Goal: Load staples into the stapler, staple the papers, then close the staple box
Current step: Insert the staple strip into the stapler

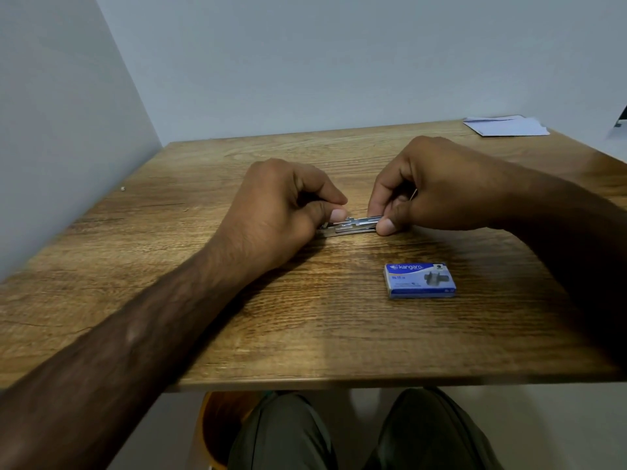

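- The stapler (353, 227) lies mid-table (237, 334), its long axis running left to right between the hands.
- Left hand (281, 205): fingers pinched shut on the stapler's left end.
- Right hand (437, 188): fingers closed on its right end.
- The box (420, 280) looks shut, nearer the right hand; papers (505, 126) lie at the far right corner.

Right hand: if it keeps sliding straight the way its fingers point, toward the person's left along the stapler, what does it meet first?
Most likely the left hand. The right hand pinches one end of the metal stapler, the left hand holds the other, with only bare stapler between their thumbs. Depth looks matched, though one view cannot confirm it.
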`<state>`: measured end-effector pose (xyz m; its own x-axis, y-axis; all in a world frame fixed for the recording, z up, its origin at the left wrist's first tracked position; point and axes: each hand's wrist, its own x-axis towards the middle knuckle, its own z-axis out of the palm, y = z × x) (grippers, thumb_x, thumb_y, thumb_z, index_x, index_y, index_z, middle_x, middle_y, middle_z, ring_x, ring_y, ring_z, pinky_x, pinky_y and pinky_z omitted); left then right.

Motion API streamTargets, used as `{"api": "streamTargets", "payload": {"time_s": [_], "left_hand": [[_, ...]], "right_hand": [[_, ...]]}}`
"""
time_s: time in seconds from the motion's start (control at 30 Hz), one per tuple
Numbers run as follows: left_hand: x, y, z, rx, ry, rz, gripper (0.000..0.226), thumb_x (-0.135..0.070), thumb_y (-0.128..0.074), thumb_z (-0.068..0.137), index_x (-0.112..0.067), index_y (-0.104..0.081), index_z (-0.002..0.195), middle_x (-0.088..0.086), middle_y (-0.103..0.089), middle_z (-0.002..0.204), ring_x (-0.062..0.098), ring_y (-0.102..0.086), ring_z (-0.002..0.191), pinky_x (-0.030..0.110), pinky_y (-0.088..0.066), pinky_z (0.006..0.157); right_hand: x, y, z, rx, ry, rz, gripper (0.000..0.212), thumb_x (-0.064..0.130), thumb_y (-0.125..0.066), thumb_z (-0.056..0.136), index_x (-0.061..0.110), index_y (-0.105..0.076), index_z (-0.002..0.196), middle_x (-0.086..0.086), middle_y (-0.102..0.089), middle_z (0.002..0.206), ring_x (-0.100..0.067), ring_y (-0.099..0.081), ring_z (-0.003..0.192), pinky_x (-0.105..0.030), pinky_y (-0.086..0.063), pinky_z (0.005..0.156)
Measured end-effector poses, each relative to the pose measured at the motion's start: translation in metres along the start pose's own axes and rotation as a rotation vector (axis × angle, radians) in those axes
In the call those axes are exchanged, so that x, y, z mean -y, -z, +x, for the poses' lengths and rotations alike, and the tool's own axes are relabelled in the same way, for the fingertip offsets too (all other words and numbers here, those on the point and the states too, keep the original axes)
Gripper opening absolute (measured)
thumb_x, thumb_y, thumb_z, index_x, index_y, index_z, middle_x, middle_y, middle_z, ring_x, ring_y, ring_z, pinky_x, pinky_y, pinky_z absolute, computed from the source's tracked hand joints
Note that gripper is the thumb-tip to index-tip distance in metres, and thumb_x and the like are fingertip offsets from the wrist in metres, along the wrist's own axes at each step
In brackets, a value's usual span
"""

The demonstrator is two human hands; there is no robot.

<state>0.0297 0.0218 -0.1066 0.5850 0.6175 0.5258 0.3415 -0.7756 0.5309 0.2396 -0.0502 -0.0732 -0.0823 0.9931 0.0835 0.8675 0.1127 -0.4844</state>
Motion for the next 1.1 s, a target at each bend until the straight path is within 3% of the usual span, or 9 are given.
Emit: {"api": "streamTargets", "payload": {"time_s": [0.2, 0.4, 0.57, 0.83, 0.97, 1.1], "left_hand": [[-0.001, 0.0, 0.001, 0.012, 0.017, 0.006, 0.01, -0.018, -0.087, 0.08, -0.016, -0.084, 0.089, -0.011, -0.077, 0.08, -0.008, -0.068, 0.071, 0.0, -0.046, 0.068], [0.005, 0.004, 0.001, -0.038, 0.118, -0.151, 0.011, -0.015, -0.09, 0.076, -0.016, -0.083, 0.085, -0.003, -0.08, 0.078, 0.01, -0.075, 0.072, 0.023, -0.057, 0.069], [0.005, 0.003, -0.001, 0.02, 0.134, -0.17, 0.014, -0.017, -0.09, 0.075, -0.015, -0.082, 0.087, -0.008, -0.077, 0.072, 0.002, -0.069, 0.064, 0.021, -0.054, 0.065], [0.001, 0.001, 0.004, 0.039, 0.093, -0.023, 0.011, -0.018, -0.089, 0.078, -0.023, -0.081, 0.083, -0.011, -0.078, 0.077, -0.003, -0.069, 0.068, 0.009, -0.049, 0.063], [0.003, 0.003, 0.007, 0.072, 0.121, -0.077, 0.015, -0.016, -0.09, 0.076, -0.025, -0.079, 0.079, -0.011, -0.073, 0.067, -0.005, -0.064, 0.06, 0.014, -0.049, 0.062], [0.008, 0.011, 0.006, 0.098, 0.151, -0.214, 0.015, -0.01, -0.09, 0.075, -0.018, -0.079, 0.082, -0.004, -0.073, 0.07, 0.002, -0.066, 0.063, 0.021, -0.054, 0.065]], "right_hand": [[0.0, -0.001, 0.001, -0.01, 0.006, -0.018, 0.012, 0.022, -0.09, 0.072, 0.028, -0.082, 0.078, 0.017, -0.075, 0.067, 0.007, -0.066, 0.063, -0.018, -0.044, 0.061], [-0.002, -0.001, 0.002, -0.006, 0.009, -0.014, 0.012, 0.023, -0.089, 0.072, 0.029, -0.081, 0.078, 0.022, -0.074, 0.068, 0.008, -0.066, 0.064, -0.018, -0.044, 0.061], [-0.002, -0.003, 0.002, -0.021, 0.024, -0.02, 0.013, 0.024, -0.09, 0.071, 0.03, -0.08, 0.076, 0.023, -0.073, 0.064, 0.01, -0.064, 0.059, -0.018, -0.043, 0.06], [-0.002, -0.002, 0.004, 0.002, 0.02, -0.013, 0.012, 0.023, -0.089, 0.073, 0.029, -0.08, 0.078, 0.026, -0.073, 0.065, 0.012, -0.064, 0.061, -0.01, -0.041, 0.056], [-0.001, -0.002, 0.005, 0.002, 0.021, -0.006, 0.012, 0.023, -0.089, 0.072, 0.029, -0.081, 0.078, 0.024, -0.073, 0.065, 0.01, -0.065, 0.062, -0.015, -0.042, 0.059], [-0.001, -0.002, 0.004, 0.004, 0.012, 0.034, 0.012, 0.022, -0.089, 0.072, 0.028, -0.081, 0.077, 0.021, -0.074, 0.064, 0.008, -0.066, 0.062, -0.019, -0.045, 0.062]]}}
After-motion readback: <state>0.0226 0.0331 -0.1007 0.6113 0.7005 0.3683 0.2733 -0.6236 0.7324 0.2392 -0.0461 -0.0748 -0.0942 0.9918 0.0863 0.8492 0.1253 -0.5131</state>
